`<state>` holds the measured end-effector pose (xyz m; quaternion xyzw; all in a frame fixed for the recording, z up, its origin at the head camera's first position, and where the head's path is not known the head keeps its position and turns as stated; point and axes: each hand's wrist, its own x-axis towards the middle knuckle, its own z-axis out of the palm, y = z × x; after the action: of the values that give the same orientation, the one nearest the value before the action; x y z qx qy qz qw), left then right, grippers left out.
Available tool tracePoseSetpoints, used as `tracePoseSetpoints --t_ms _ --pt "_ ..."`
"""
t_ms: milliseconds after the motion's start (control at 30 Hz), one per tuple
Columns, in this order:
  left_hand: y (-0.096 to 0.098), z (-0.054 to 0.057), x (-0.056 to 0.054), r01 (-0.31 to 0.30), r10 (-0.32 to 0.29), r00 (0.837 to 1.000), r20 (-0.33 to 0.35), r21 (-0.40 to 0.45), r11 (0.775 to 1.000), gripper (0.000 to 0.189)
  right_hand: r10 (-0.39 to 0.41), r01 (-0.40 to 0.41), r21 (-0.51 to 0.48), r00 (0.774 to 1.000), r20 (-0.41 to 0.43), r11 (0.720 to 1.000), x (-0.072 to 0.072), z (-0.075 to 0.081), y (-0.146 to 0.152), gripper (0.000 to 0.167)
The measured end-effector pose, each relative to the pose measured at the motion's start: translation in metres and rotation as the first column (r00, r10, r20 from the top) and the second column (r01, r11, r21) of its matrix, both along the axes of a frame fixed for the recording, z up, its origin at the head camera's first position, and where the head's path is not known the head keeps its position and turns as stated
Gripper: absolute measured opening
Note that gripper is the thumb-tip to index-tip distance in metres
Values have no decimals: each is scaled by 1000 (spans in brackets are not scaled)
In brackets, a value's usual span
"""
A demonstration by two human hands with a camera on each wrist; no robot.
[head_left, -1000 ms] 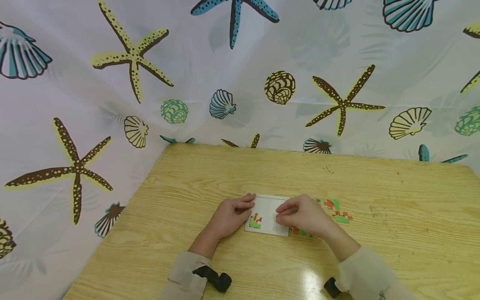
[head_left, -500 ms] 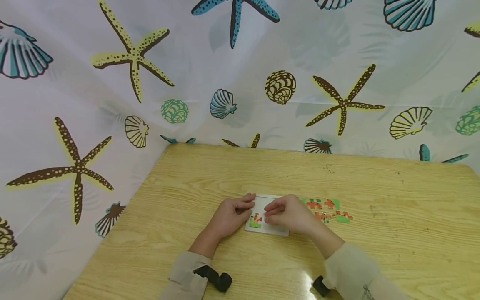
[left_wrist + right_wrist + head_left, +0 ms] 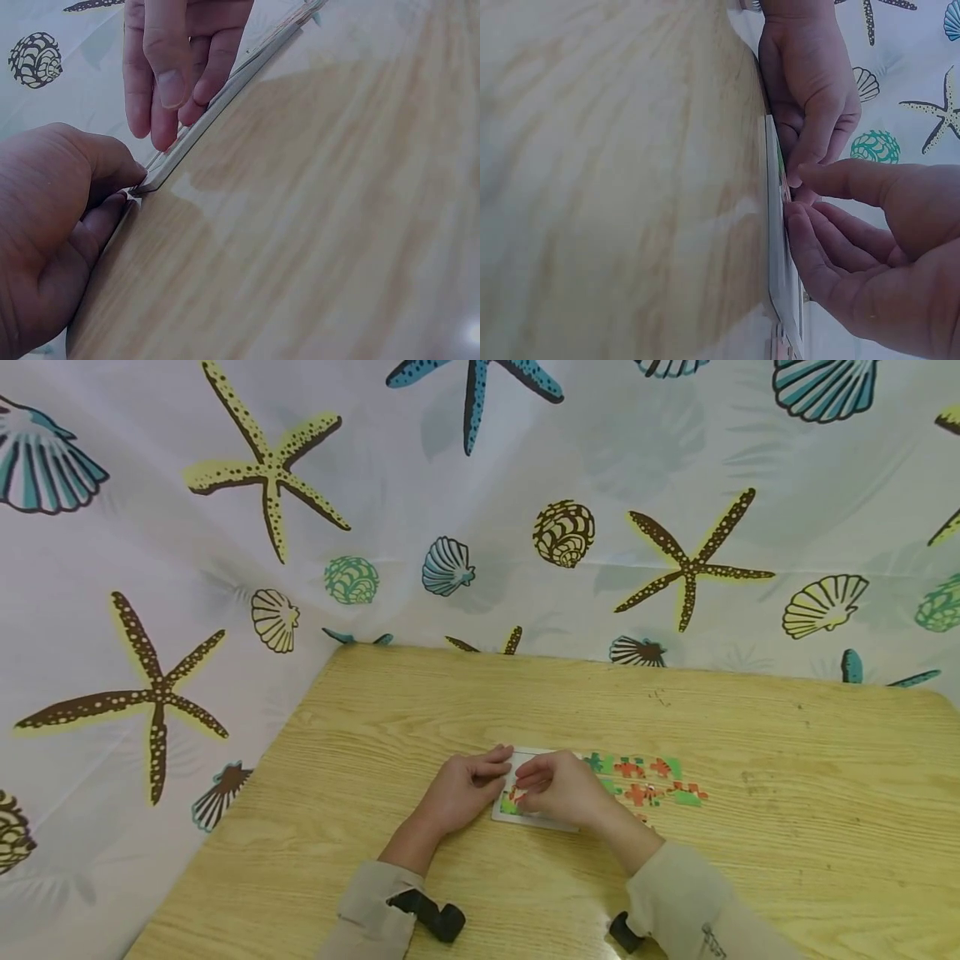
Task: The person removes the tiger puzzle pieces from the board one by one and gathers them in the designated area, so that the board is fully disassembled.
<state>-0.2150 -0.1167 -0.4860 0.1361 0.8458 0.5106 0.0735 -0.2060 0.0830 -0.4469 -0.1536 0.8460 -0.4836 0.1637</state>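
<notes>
A white puzzle board (image 3: 525, 820) lies flat on the table, with green and orange puzzle pieces (image 3: 508, 802) in its near-left corner. My left hand (image 3: 459, 793) holds the board's left edge; its thumb meets the corner in the left wrist view. Above the board is my right hand (image 3: 562, 789), palm turned left. Between its thumb and forefinger, a thin orange-edged puzzle piece (image 3: 786, 189) shows low against the board in the right wrist view. Those fingertips lie close to my left hand. My right hand hides much of the board in the head view.
Several loose green and orange puzzle pieces (image 3: 647, 793) lie on the wooden table (image 3: 787, 818) right of the board. A patterned cloth (image 3: 495, 485) with shells and starfish hangs behind the table and along its left side.
My right hand has moved left across the board to the pieces in its near-left corner, uncovering more loose pieces on the right. My left hand has stayed at the board's edge.
</notes>
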Motion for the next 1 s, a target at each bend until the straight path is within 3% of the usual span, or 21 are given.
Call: tracePoseSetpoints --t_ms 300,567,1000 --pt "-1 0 -1 2 -2 1000 -13 -12 1000 29 -28 28 8 1000 -6 1000 -1 0 -5 27" --pt "-1 -1 0 -1 1 1000 -7 -25 1000 30 -36 40 83 998 -55 996 0 -3 -9 21" --pt "1 1 1 -12 12 1000 0 -26 1000 29 -36 39 67 998 -44 997 -3 5 -1 17"
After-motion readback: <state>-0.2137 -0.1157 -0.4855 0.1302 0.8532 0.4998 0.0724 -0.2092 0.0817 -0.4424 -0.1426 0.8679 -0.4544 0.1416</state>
